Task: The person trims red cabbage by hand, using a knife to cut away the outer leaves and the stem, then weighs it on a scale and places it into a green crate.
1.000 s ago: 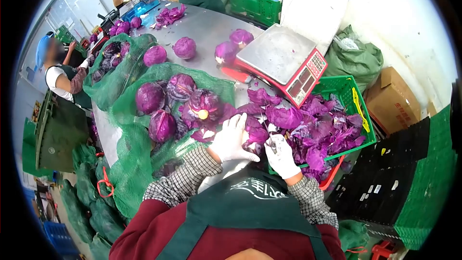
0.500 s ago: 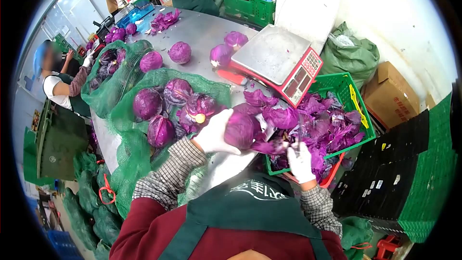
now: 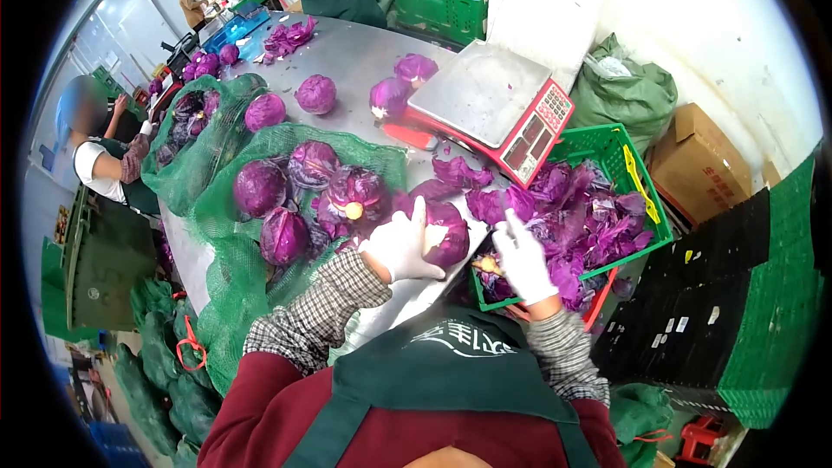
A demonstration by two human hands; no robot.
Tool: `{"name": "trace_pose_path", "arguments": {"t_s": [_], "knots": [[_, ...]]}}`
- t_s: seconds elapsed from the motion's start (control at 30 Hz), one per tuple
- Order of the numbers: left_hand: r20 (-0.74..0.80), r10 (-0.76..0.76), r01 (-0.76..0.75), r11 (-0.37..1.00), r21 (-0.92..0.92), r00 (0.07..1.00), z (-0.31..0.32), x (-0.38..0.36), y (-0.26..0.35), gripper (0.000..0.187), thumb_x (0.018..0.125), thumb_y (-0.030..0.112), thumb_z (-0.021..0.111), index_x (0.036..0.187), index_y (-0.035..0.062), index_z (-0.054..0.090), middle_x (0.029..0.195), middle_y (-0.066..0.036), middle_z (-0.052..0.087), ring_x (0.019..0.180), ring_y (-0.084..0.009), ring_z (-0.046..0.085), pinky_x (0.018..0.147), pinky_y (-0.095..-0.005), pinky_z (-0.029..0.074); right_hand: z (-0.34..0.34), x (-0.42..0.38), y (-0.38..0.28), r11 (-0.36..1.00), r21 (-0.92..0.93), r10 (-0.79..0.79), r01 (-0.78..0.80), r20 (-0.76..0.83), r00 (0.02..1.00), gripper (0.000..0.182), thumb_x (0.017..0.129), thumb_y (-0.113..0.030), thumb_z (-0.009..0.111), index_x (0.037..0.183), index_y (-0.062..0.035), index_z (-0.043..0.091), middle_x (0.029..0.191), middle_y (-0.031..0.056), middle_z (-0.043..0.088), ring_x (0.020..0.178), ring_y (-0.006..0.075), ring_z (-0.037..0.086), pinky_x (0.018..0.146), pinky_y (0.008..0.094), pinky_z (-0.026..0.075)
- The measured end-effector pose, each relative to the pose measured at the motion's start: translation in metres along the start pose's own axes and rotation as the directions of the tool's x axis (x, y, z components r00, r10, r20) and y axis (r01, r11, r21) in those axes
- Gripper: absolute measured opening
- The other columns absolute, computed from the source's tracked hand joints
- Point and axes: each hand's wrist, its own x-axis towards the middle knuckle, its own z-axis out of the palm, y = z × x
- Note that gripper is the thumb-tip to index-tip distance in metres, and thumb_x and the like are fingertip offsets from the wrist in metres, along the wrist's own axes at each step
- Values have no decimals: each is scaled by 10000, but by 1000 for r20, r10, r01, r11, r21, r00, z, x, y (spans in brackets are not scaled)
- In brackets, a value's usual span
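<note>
My gloved left hand [image 3: 405, 245] is closed around the left side of a red cabbage [image 3: 451, 241], with a pale patch showing on its near face. My gloved right hand [image 3: 523, 262] is over the near edge of a green crate [image 3: 667, 230], its fingers stretched out and apart. Loose purple leaves [image 3: 581, 225] fill that crate, and a pale stump piece [image 3: 490, 265] lies beside my right fingers. Left of my left hand, several red cabbages [image 3: 283, 236] rest on a green mesh bag [image 3: 225, 243].
A red weighing scale [image 3: 485, 95] stands behind the crate. More cabbages [image 3: 316, 94] sit across the metal table [image 3: 355, 61]. Stacked black crates [image 3: 685, 303] and a cardboard box [image 3: 700, 156] are at the right. Co-workers [image 3: 102, 143] stand at the left and far side.
My right hand has let go of the purple leaf it was pulling and moved slightly left and up, fingers extended. The cabbage in my left hand has turned, showing its pale patch.
</note>
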Motion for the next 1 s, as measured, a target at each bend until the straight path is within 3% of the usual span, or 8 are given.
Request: {"name": "trace_pose_path", "arguments": {"t_s": [0.1, 0.17, 0.2, 0.27, 0.5, 0.7, 0.8, 1.0], "knots": [[6, -50, 50, 998, -25, 999, -13, -7, 5, 1258, 567, 660, 756, 1415, -71, 182, 1103, -325, 521, 935, -405, 614, 765, -416, 531, 31, -7, 16, 918, -254, -267, 304, 168, 949, 473, 950, -199, 528, 1341, 44, 420, 1033, 130, 626, 574, 117, 522, 552, 267, 466], [-140, -16, 28, 996, 87, 990, -2, -10, 5, 1239, 566, 697, 726, 1407, -71, 238, 1319, -367, 339, 1228, -443, 404, 962, -459, 409, 34, -5, 16, 612, -507, -600, 607, 202, 774, 430, 969, -156, 449, 1343, 54, 406, 1140, 229, 581, 913, 283, 633, 776, 363, 515], [-286, 64, -7, 981, 195, 956, 8, -7, 4, 1238, 562, 723, 705, 1408, -64, 261, 1396, -377, 241, 1312, -463, 299, 1042, -473, 334, 33, -6, 13, 696, -463, -517, 549, 207, 831, 429, 971, -153, 439, 1345, 53, 402, 1175, 240, 561, 992, 306, 601, 832, 374, 494], [-262, 104, -115, 993, -29, 960, 19, 2, 1, 1237, 573, 695, 718, 1400, -98, 251, 1456, -372, 114, 1365, -465, 184, 1112, -461, 228, 28, -11, 2, 835, -376, -332, 403, 240, 912, 427, 974, -146, 419, 1351, 53, 395, 1243, 262, 523, 1150, 351, 538, 943, 395, 453], [-266, 26, -73, 983, -168, 964, 29, 11, 20, 1144, 644, 581, 713, 1389, -126, 209, 1416, -377, 205, 1337, -482, 213, 1072, -484, 311, 33, -19, -9, 853, -467, -153, 233, 204, 967, 471, 985, -194, 401, 1347, 105, 362, 1339, 294, 437, 1240, 369, 454, 1039, 380, 370], [-298, 43, -71, 994, -83, 954, 37, 22, 16, 1115, 644, 548, 701, 1383, -133, 218, 1384, -386, 260, 1297, -496, 270, 1037, -480, 359, 47, -13, -8, 761, -610, -183, 221, 125, 975, 430, 963, -173, 423, 1310, 81, 418, 1320, 320, 437, 1200, 385, 483, 989, 388, 427], [-323, 32, -60, 995, -77, 946, 38, 25, 20, 1103, 650, 562, 688, 1374, -137, 236, 1366, -392, 283, 1274, -492, 306, 1011, -480, 386, 39, -3, -23, 525, -760, -188, 384, 336, 923, 368, 931, -153, 448, 1247, 30, 488, 1311, 313, 448, 1165, 369, 514, 941, 387, 466], [-292, -50, 9, 990, -140, 955, 24, 30, 27, 1082, 634, 560, 691, 1364, -122, 277, 1351, -368, 328, 1251, -476, 349, 1002, -468, 396, 30, 29, -17, 645, -684, -103, 339, 362, 926, 345, 891, -200, 454, 1200, -82, 551, 1227, 260, 542, 1018, 337, 610, 843, 382, 519]]}}
